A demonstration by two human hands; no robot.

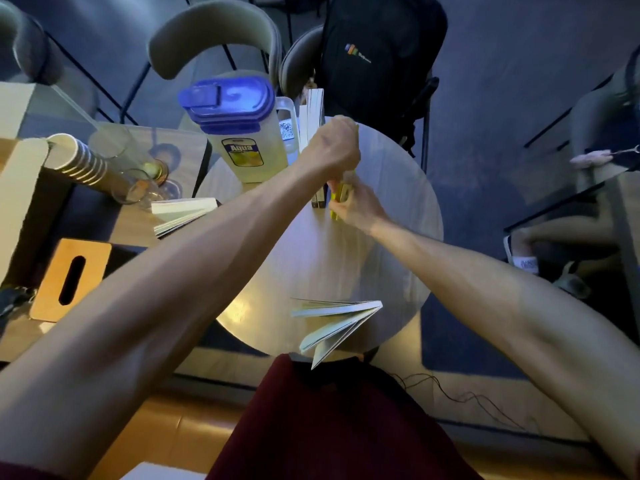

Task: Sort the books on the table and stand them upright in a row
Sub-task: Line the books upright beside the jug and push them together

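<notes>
On the round table [398,209], two pale books [313,116] stand upright side by side next to the jug. Right beside them stands a yellow book [341,194], mostly hidden by my hands. My left hand [334,150] is closed over its top edge, and my right hand [356,206] grips its near lower end. A book with fanned-open pages [332,323] stands at the table's near edge. Another open book [181,213] lies on the wooden table to the left.
A clear jug with a blue lid [239,129] stands left of the upright books. Stacked paper cups [79,161], glasses [138,168] and a wooden tissue box [71,278] sit at left. A chair with a black backpack [377,60] is behind the table.
</notes>
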